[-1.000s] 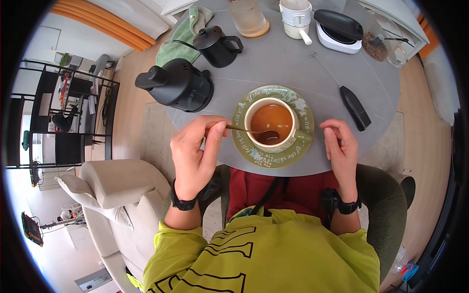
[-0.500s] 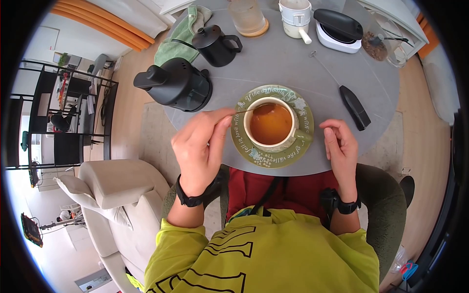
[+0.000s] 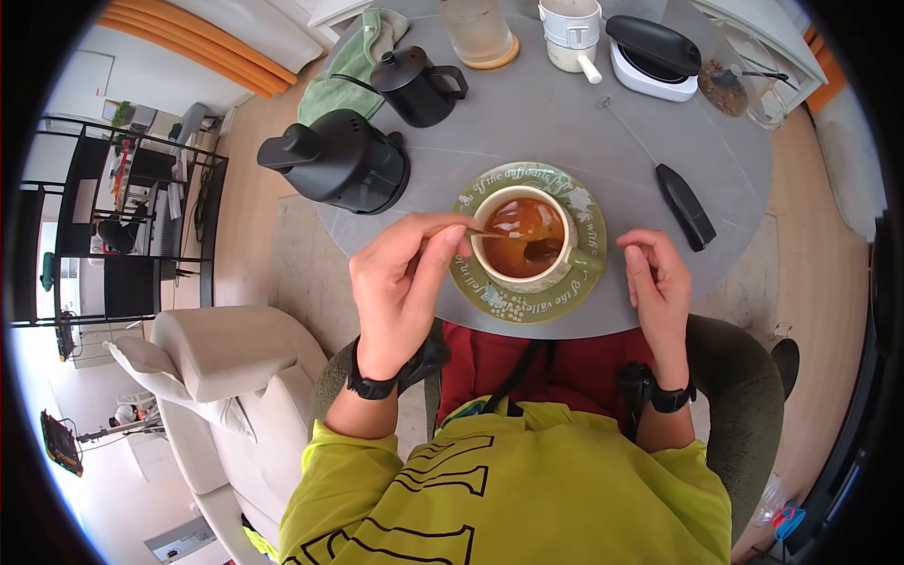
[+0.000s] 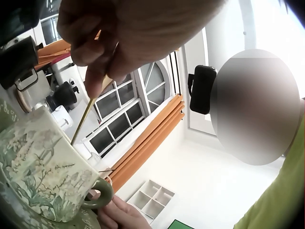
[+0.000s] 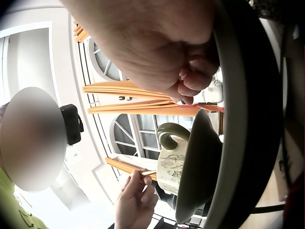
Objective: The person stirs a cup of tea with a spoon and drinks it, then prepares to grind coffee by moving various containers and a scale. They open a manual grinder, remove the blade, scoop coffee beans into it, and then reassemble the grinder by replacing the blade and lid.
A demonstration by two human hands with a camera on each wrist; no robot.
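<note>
My left hand [image 3: 405,282] pinches the thin handle of a gold-coloured spoon [image 3: 486,234] between thumb and fingers, just left of the cup. The spoon's bowl dips into the brown, tea-like liquid [image 3: 516,254] near the right inner side. A flowered cup [image 4: 45,167] holds the liquid and stands on a green saucer [image 3: 492,303] with white lettering. The cup's green handle [image 5: 172,130] points right in the head view. My right hand [image 3: 659,292] rests at the table's front edge, right of the saucer, fingers loosely curled and holding nothing.
On the grey round table [image 3: 565,132] a black frother [image 3: 686,207] lies to the right. A black grinder-like appliance [image 3: 330,160] and a black kettle [image 3: 414,85] stand left, near a green cloth [image 3: 353,66]. Along the back are a glass jar [image 3: 478,33], white pot [image 3: 570,33] and white-and-black device [image 3: 654,56].
The left hand has moved slightly right, still pinching the spoon. The spoon's bowl has gone round inside the cup, to the back and then to the right. The right hand stays put.
</note>
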